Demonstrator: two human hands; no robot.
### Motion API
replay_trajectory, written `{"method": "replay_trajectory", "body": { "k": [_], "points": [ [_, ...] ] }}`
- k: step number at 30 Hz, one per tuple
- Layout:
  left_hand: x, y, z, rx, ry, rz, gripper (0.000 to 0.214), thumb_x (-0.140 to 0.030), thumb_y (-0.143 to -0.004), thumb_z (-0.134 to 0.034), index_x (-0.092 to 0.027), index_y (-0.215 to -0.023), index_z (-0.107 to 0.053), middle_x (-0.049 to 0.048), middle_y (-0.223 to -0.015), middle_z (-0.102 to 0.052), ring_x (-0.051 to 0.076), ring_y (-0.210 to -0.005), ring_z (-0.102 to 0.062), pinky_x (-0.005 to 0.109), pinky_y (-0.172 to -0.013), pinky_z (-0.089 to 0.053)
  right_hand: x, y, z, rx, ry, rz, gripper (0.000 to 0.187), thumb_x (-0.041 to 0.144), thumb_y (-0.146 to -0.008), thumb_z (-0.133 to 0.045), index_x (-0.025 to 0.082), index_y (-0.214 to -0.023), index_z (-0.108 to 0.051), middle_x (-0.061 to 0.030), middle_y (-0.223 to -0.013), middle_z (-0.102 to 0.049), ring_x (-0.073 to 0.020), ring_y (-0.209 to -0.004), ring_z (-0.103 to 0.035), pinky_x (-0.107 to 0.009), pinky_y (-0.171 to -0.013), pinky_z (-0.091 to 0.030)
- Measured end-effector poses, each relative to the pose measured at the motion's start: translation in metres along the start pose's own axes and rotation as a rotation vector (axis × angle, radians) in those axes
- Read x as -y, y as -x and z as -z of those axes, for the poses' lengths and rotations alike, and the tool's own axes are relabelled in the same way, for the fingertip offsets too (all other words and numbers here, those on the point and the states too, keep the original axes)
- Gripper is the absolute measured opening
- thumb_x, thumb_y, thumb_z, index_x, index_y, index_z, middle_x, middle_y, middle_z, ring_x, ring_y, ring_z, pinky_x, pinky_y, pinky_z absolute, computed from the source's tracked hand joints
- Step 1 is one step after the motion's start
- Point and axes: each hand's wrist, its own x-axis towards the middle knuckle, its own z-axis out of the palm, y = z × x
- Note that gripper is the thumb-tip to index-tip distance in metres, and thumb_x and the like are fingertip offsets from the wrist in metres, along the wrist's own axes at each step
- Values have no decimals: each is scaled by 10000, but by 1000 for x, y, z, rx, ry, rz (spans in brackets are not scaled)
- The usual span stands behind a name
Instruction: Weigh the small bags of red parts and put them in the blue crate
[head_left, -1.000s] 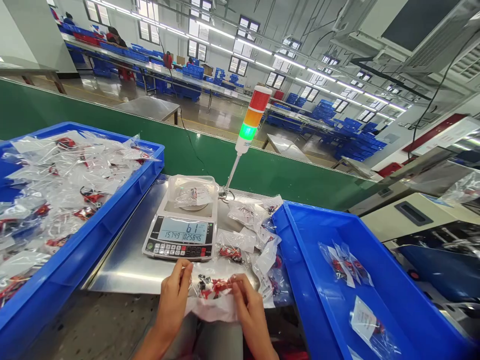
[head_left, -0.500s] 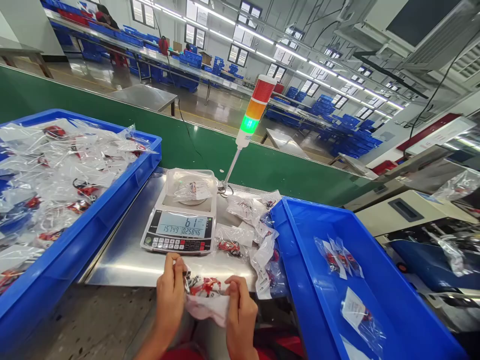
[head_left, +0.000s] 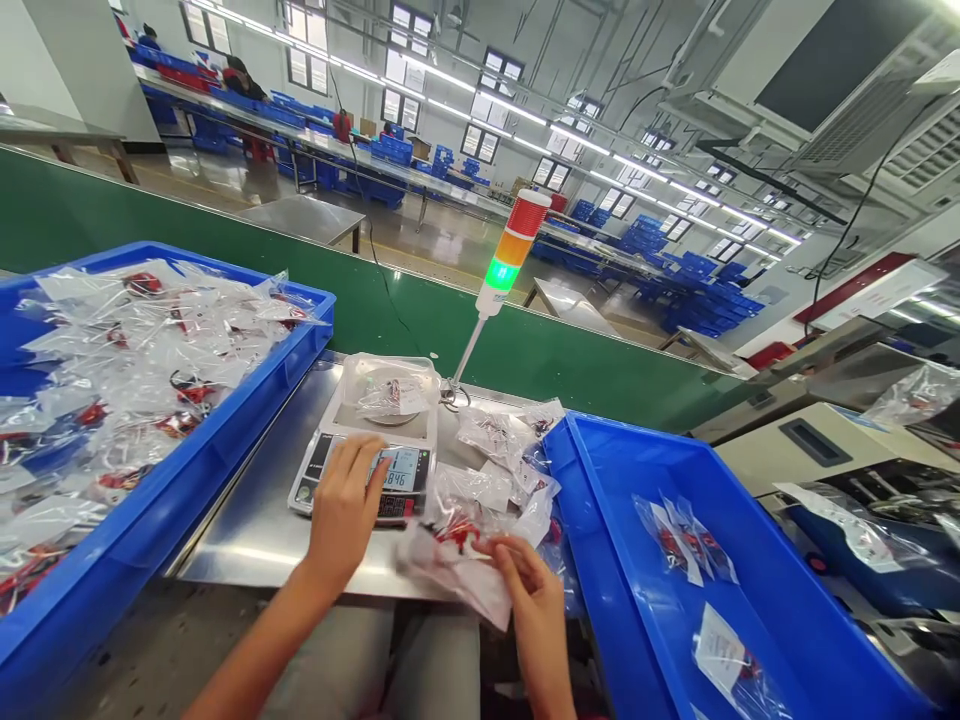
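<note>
My right hand (head_left: 531,590) pinches a clear plastic bag (head_left: 457,570) with red parts and a white label, at the front edge of the metal table; the bag is slightly blurred. My left hand (head_left: 346,510) is off that bag, its fingers reaching forward with nothing seen in them. It hovers over the keypad and covers part of the display of the weighing scale (head_left: 409,468). On the scale's pan lies another bag (head_left: 391,395) with small parts and a label. Several filled bags (head_left: 487,440) lie on the table right of the scale.
At the left stands a blue tray (head_left: 300,345) heaped with filled bags. Another blue tray (head_left: 600,580) at the right holds a few bags. Behind the scale rises a signal light (head_left: 512,240), lit green, before a green partition (head_left: 420,330). A machine (head_left: 817,440) stands far right.
My left hand has let go of the bag and moved up over the scale. My right hand has carried the bag a little to the right and forward. The camera view has shifted slightly.
</note>
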Motion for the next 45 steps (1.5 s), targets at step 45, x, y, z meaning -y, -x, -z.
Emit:
{"method": "replay_trajectory", "body": {
  "k": [45],
  "points": [
    [84,73,49,-156,-203,209,327,-429,-988,-462,-192,-1074,-671,129,-1115,-717,284,-1118,-644,491,-1090,-454,-22,-145,-17,304,1069,433,132,179,-805,-618,206,-841,-742,-73,-862,-766,-282,-910,-671,-341,-781,-474]
  ]
}}
